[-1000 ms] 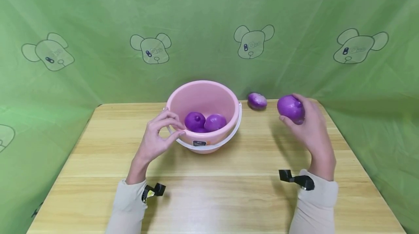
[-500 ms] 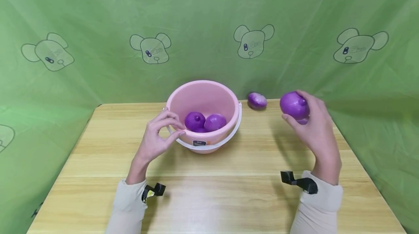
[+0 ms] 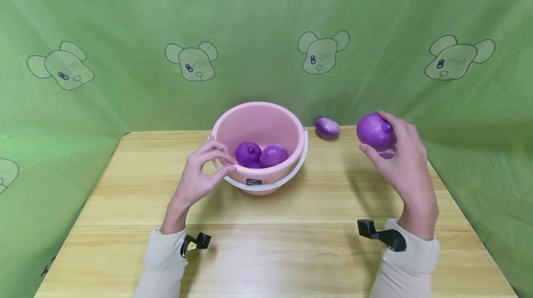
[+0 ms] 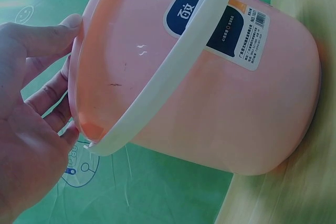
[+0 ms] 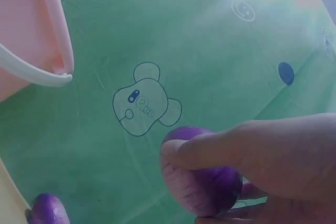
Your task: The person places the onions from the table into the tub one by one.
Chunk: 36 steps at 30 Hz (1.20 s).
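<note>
My left hand (image 3: pixel 204 168) pinches the near-left rim of a pink bucket (image 3: pixel 258 122), thumb outside and fingers over the edge. Inside the bucket lie a purple onion (image 3: pixel 248 153), another onion (image 3: pixel 274 155), and part of a third below them. My right hand (image 3: pixel 405 164) grips a purple onion (image 3: pixel 374 132) above the table's far right, thumb on one side and fingers on the other. A small purple patch shows under that onion; I cannot tell whether it belongs to another one. In the right wrist view, the held onion (image 5: pixel 202 182) shows pale streaks.
A loose purple-and-white onion (image 3: pixel 327 128) lies at the table's back edge, right of the bucket. The bucket's white handle (image 3: pixel 276 184) hangs down its front. The wooden table (image 3: pixel 275 251) is bordered by a green curtain (image 3: pixel 258 11) with mouse-head prints.
My right hand has moved slightly right and up with the onion, which has turned so that its pointed tip shows at the right. My left hand and the bucket stay put.
</note>
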Each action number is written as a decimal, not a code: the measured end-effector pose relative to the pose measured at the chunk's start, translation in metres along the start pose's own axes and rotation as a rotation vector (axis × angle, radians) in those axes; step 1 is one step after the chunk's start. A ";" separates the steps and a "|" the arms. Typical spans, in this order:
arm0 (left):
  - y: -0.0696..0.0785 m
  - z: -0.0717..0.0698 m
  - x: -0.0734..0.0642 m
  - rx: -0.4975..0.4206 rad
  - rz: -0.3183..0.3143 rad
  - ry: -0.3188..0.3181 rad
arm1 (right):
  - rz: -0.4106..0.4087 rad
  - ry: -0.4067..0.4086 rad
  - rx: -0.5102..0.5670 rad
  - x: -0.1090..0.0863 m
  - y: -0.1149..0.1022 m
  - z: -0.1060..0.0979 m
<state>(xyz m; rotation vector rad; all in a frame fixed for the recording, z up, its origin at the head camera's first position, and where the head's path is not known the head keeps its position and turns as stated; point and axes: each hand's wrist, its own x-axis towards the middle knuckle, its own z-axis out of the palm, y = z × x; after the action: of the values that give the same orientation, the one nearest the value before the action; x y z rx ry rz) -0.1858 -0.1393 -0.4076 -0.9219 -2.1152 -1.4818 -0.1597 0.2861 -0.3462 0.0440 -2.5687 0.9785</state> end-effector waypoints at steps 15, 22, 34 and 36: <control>0.000 0.001 0.001 0.002 -0.005 -0.004 | -0.073 0.028 0.018 -0.002 -0.015 0.005; 0.001 0.000 0.000 0.004 -0.006 -0.003 | -0.113 0.013 0.043 0.000 -0.024 0.012; 0.003 0.000 0.000 0.001 -0.014 -0.003 | -0.169 0.016 0.039 0.001 -0.032 0.023; 0.003 0.000 0.000 -0.005 -0.014 -0.001 | -0.185 0.021 0.039 0.001 -0.033 0.024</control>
<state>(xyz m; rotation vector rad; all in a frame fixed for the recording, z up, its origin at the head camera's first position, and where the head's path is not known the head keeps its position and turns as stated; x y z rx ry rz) -0.1837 -0.1383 -0.4051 -0.9116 -2.1244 -1.4939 -0.1636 0.2453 -0.3413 0.2763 -2.4742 0.9538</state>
